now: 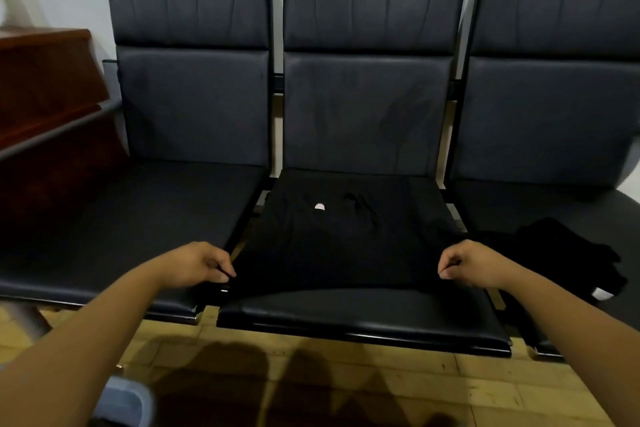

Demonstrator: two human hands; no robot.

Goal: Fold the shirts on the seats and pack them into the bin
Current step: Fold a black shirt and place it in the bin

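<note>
Black shirt [332,246] spread flat on the middle black padded seat [363,317]. My left hand [201,265] and right hand [467,263] each have fingers [221,272] pinched on a near hem corner; I judge the first fold not yet made. Second black shirt [568,253] lies crumpled near the right seat's [554,204] front edge; the grey-blue plastic rim [126,404] on the floor is possibly the bin, contents hidden.

Bare forearms [104,333] — left hand [199,262] and right hand [471,263] bare too.

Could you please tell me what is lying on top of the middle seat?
A black shirt lies spread over the middle seat, left hand and right hand pinching its near corners. Only the cushion's front shows; the rest is covered.
</note>
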